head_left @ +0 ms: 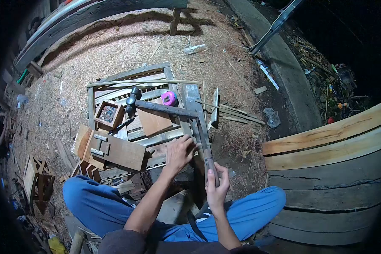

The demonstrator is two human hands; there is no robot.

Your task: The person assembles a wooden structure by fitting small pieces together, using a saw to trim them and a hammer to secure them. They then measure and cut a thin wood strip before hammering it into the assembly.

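My right hand is wrapped round the near end of a long, narrow, dark bar, which points away from me. My left hand is just left of that bar, its fingers bent and drawn together; I cannot make out what they hold. A thin pale strip shows between its fingertips and the bar. Beyond both hands, a hammer lies with its head to the left and its handle reaching toward the bar's far end. A pink tape measure sits behind the hammer handle, near a flat brown board.
A slatted wooden frame lies on shavings-covered ground. On it are a small wooden box of small bits and a board with small blocks. Thin sticks lie to the right, with a plank bench beyond my right knee.
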